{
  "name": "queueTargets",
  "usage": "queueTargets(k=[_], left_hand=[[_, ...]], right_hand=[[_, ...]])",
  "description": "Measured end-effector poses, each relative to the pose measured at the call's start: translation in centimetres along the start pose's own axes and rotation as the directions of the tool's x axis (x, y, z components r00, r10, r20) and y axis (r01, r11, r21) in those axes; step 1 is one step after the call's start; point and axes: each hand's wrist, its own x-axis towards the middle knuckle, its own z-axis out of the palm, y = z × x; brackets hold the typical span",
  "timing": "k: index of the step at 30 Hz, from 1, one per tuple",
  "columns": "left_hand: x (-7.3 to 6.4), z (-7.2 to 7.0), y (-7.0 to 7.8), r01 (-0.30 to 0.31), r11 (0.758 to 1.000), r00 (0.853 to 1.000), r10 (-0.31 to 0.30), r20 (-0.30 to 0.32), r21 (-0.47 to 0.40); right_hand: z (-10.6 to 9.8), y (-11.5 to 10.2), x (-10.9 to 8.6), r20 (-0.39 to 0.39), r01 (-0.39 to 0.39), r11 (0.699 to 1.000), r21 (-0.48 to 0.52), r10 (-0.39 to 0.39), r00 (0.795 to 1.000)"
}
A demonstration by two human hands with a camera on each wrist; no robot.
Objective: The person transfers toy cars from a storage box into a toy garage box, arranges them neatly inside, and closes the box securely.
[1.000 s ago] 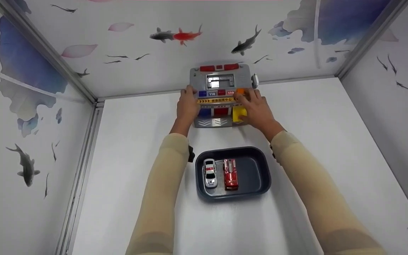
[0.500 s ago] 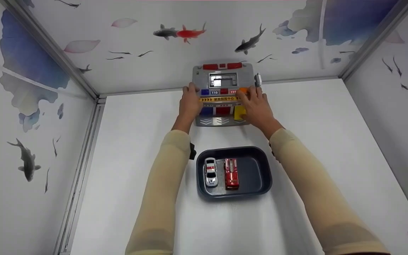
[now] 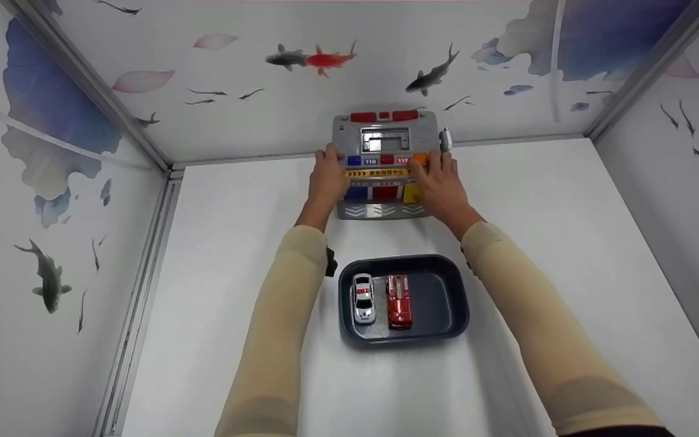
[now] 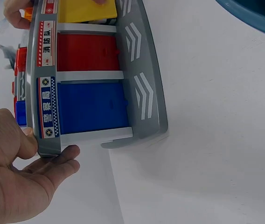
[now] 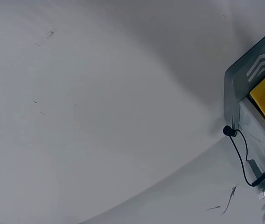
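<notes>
Centrally, upper frame: one grey toy station point(image 3: 350, 139), door row point(image 3: 384, 193) crosswise, between left hand point(image 3: 327, 181), gripping its left edge, and right hand point(image 3: 444, 189), touching nearer yellow door point(image 3: 410, 193); right grip unclear.

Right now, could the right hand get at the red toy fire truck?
Probably yes: nothing covers the red toy fire truck in its open tray. But the right hand would first have to leave the toy emergency station, where its thumb touches the yellow door.
</notes>
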Motion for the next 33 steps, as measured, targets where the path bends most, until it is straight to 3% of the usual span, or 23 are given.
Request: queueTargets(k=[7,18,26,33], left_hand=[[0.0,-0.1,0.0,-0.017,1.0,1.0,0.017,-0.002,-0.003],[0.0,-0.1,0.0,-0.023,1.0,1.0,0.023,0.016,0.013],[0.1,0.1,-0.2,-0.01,1.0,1.0,0.01,0.016,0.016],[0.2,-0.2,-0.4,-0.011,1.0,1.0,0.012,0.025,-0.014]], right_hand=[[0.5,0.1,0.1,-0.015,-0.005,0.999,-0.041,0.004,1.0],[1.5,0.3,0.0,-0.132,0.042,0.995,-0.093,-0.055,0.99],[1.8,0.0,0.0,-0.122,0.021,0.994,-0.104,-0.033,0.992],[1.4,-0.4,0.2,-0.028,-0.029,0.992,-0.121,0.026,0.999]])
